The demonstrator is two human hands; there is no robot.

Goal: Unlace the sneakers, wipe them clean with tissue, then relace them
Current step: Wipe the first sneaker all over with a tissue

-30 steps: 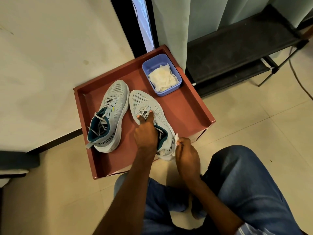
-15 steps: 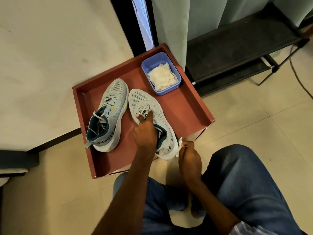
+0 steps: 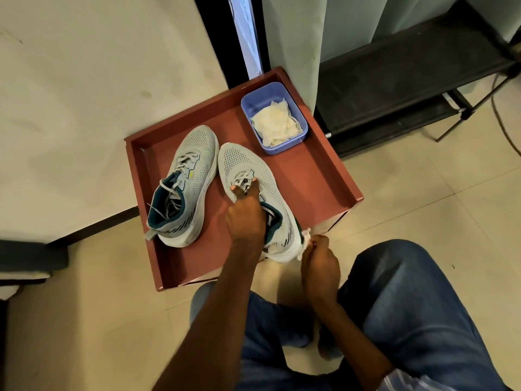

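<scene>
A red-brown tray [image 3: 318, 176] sits on the tiled floor [image 3: 423, 193] against a cream wall, with a black shoe rack [image 3: 408, 71] to its right behind a pale curtain. On the tray lie two grey mesh sneakers, side by side and toes away from the person: the left sneaker [image 3: 183, 187], untouched, laces loose, and the right sneaker [image 3: 253, 176], its heel at the tray's near edge. A blue plastic tub [image 3: 293, 100] in the far right corner holds folded tissues [image 3: 275, 124]. The left hand [image 3: 246, 215] presses down on the right sneaker's tongue, fingers curled over the laces (holding it steady). The right hand [image 3: 320, 263] pinches a crumpled white tissue [image 3: 306, 235] against that sneaker's heel.
</scene>
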